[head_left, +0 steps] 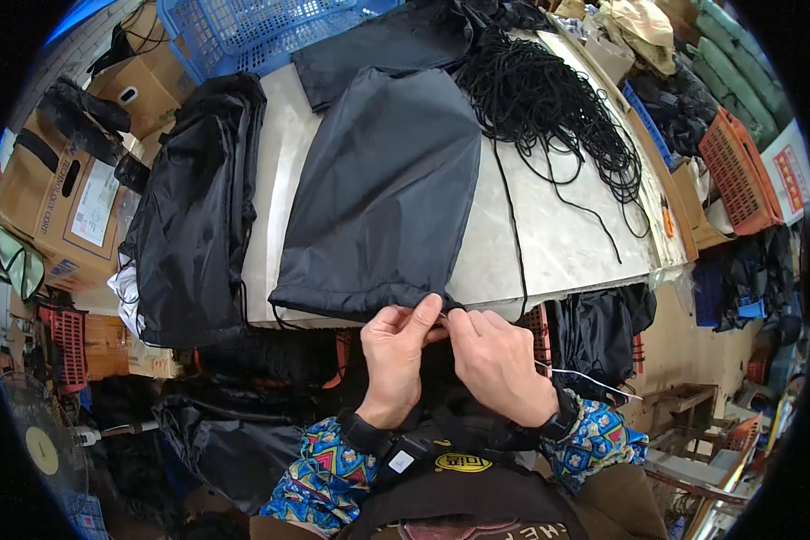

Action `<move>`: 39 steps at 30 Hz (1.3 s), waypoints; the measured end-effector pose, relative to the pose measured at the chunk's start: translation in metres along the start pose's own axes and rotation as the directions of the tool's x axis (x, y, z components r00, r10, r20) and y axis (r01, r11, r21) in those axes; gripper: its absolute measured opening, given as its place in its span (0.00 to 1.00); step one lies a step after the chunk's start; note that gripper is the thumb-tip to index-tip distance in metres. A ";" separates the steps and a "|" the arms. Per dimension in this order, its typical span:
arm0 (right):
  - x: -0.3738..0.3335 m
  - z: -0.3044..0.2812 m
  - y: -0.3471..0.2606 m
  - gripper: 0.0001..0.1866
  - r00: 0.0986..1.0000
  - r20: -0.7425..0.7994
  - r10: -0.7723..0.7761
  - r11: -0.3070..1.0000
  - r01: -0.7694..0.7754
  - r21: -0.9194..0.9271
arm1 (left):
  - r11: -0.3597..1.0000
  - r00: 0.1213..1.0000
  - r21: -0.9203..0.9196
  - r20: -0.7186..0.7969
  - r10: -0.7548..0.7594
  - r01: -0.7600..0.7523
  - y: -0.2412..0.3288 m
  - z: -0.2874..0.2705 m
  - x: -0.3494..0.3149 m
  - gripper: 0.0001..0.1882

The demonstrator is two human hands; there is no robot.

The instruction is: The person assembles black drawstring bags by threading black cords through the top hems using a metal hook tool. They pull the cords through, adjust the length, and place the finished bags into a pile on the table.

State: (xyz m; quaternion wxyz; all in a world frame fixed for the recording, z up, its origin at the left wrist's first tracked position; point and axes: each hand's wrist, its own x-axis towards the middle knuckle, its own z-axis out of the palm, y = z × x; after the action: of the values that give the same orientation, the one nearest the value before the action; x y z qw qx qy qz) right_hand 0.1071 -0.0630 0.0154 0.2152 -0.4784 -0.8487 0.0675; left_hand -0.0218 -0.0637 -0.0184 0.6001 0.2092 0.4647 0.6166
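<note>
A flat black fabric bag point(382, 180) lies on the pale tabletop, its hem at the near edge of the table. My left hand point(398, 360) is closed in a pinch on this hem near its right corner. Close beside it, my right hand point(499, 364) is closed too, its fingertips meeting the left ones at the hem. A sliver of something pale shows between the fingers; what the right hand grips is mostly hidden. A thin white strip point(589, 376) sticks out past my right wrist. Black cord point(510, 216) runs down the table right of the bag.
A tangled heap of black cords point(549, 99) covers the table's far right. Stacked black bags point(198, 216) hang over its left side. Behind stands a blue plastic basket point(243, 40). Cardboard boxes point(49, 202) are at left, an orange crate point(733, 171) at right, a fan point(40, 450) lower left.
</note>
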 end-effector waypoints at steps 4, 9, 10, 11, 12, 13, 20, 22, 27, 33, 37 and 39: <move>-0.009 -0.049 0.037 0.13 0.999 0.016 -0.031 0.994 0.030 0.104 | 0.985 0.988 -0.094 -0.077 0.136 -0.143 0.046 -0.007 0.024 0.11; -0.023 -0.103 0.057 0.08 0.994 0.091 0.051 0.989 -0.063 0.134 | 0.967 0.977 0.143 0.059 0.204 -0.211 0.051 0.005 0.031 0.12; -0.021 -0.097 0.051 0.06 0.994 0.077 0.072 0.985 -0.083 0.152 | 0.953 0.979 0.261 0.172 0.109 -0.152 0.040 0.016 0.019 0.12; -0.018 -0.078 0.050 0.07 1.000 0.010 -0.013 0.987 0.011 0.162 | 0.975 0.963 0.212 0.270 0.004 -0.064 0.036 0.032 0.002 0.12; -0.016 -0.066 0.047 0.07 1.000 -0.002 -0.031 0.986 0.031 0.167 | 0.977 0.917 0.211 0.394 -0.061 -0.026 0.025 0.039 -0.003 0.12; -0.015 -0.059 0.042 0.08 0.999 -0.012 -0.052 0.984 0.054 0.171 | 0.987 0.913 0.160 0.398 -0.091 0.029 0.021 0.039 -0.007 0.12; -0.026 -0.094 0.048 0.08 0.993 0.114 0.013 0.981 -0.034 0.190 | 0.982 0.968 0.112 0.216 0.128 -0.154 0.051 -0.004 0.041 0.19; -0.026 -0.083 0.054 0.07 0.999 0.038 0.016 0.951 -0.027 0.307 | 0.972 0.968 0.230 0.249 -0.004 -0.055 0.036 0.014 0.022 0.19; -0.013 -0.053 0.047 0.05 0.994 0.104 0.027 0.937 -0.061 0.344 | 0.908 0.876 0.404 0.471 -0.102 -0.111 0.020 0.020 0.001 0.17; -0.008 -0.041 0.044 0.07 0.992 0.088 0.090 0.935 -0.114 0.336 | 0.999 0.891 0.048 0.453 -0.041 0.022 0.014 0.034 0.024 0.12; 0.016 -0.065 0.049 0.07 0.972 -0.174 -0.159 0.972 0.185 0.145 | 0.561 0.755 0.506 0.429 0.495 -0.655 0.017 0.038 0.050 0.12; 0.027 -0.099 0.051 0.15 0.963 -0.262 -0.064 0.974 0.118 0.194 | -0.487 0.159 0.492 0.803 0.575 -0.722 0.034 0.024 0.059 0.07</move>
State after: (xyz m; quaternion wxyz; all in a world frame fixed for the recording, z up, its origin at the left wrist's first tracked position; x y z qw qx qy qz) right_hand 0.1772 -0.0227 0.0960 0.3741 -0.4183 -0.8234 0.0841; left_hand -0.0321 0.0046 0.0032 -0.1863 0.7878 0.4126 0.4176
